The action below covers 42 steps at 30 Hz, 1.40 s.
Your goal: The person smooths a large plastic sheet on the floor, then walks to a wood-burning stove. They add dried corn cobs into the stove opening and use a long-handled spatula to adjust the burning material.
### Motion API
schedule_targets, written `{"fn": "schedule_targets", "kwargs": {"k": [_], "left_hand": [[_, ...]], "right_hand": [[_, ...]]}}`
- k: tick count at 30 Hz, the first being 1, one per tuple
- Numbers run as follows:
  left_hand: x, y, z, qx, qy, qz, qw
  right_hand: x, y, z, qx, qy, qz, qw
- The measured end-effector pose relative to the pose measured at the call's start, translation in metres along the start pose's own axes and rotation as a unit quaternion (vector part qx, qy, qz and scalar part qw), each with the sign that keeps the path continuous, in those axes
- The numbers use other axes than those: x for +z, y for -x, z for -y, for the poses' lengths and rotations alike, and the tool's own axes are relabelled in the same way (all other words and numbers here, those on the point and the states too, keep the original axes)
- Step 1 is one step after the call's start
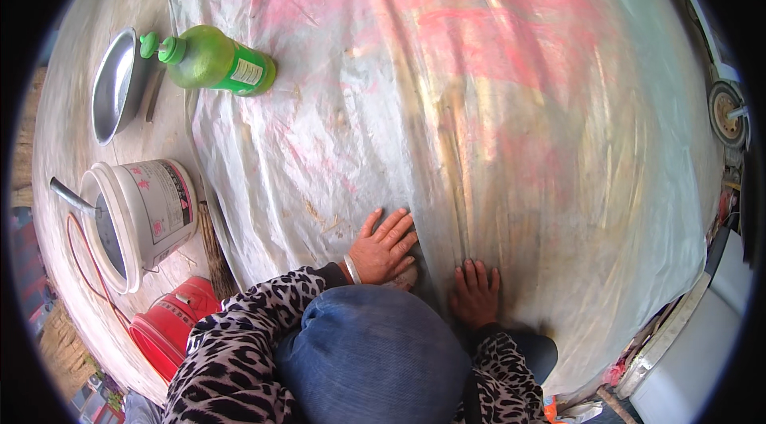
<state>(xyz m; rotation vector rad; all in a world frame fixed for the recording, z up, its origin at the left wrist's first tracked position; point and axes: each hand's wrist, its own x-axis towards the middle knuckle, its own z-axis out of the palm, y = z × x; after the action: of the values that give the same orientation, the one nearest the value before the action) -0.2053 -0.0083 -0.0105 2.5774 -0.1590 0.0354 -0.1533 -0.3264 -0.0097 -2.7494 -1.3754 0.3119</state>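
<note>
My left hand [383, 250] lies on a thin, wrinkled plastic sheet [319, 153], its fingers stretched out, a pale bangle [351, 268] at the wrist. Its thumb side is partly in shadow beside a fold. A little to the right, my right hand [476, 292] rests palm down on the same sheet with fingers extended. I see nothing held in either hand. Pink, red and yellowish patches show on or through the sheet. Leopard-print sleeves cover both arms, and a rounded blue denim shape [375, 356], apparently my knee, sits between them.
A green plastic bottle [209, 61] appears at the upper left, near a metal basin [116, 89]. Below are a white bucket [158, 205] with a grey pipe [72, 194] in it, a wooden stick [214, 252] and a red bucket [179, 316]. A wheel [726, 113] stands far right.
</note>
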Motion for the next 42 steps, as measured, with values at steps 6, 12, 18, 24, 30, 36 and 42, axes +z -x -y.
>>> {"fn": "schedule_targets", "kwargs": {"k": [6, 12, 18, 24, 30, 36, 42], "left_hand": [[0.01, 0.0, -0.001, 0.003, 0.002, 0.001, 1.0], [0.007, -0.003, 0.007, 0.076, -0.009, 0.015, 0.997], [0.004, -0.014, -0.014, 0.219, -0.038, 0.005, 0.975], [0.002, -0.041, -0.035, 0.332, -0.044, 0.051, 0.941], [-0.004, -0.096, -0.061, 0.432, -0.057, 0.074, 0.897], [-0.029, -0.181, -0.119, 0.533, -0.101, 0.116, 0.832], [-0.051, -0.244, -0.237, 0.626, -0.163, 0.156, 0.747]], "right_hand": [[-0.021, -0.009, 0.005, 0.004, -0.037, 0.045, 0.998], [-0.007, -0.006, -0.005, -0.038, -0.091, -0.095, 0.991], [-0.024, 0.017, 0.027, 0.055, -0.075, -0.143, 0.985], [-0.061, 0.17, 0.064, 0.068, -0.137, -0.071, 0.986], [-0.116, 0.399, 0.072, 0.251, -0.06, 0.245, 0.934], [-0.097, 0.465, 0.127, 0.373, -0.123, 0.263, 0.881], [-0.027, 0.418, 0.146, 0.498, -0.085, -0.017, 0.863]]}}
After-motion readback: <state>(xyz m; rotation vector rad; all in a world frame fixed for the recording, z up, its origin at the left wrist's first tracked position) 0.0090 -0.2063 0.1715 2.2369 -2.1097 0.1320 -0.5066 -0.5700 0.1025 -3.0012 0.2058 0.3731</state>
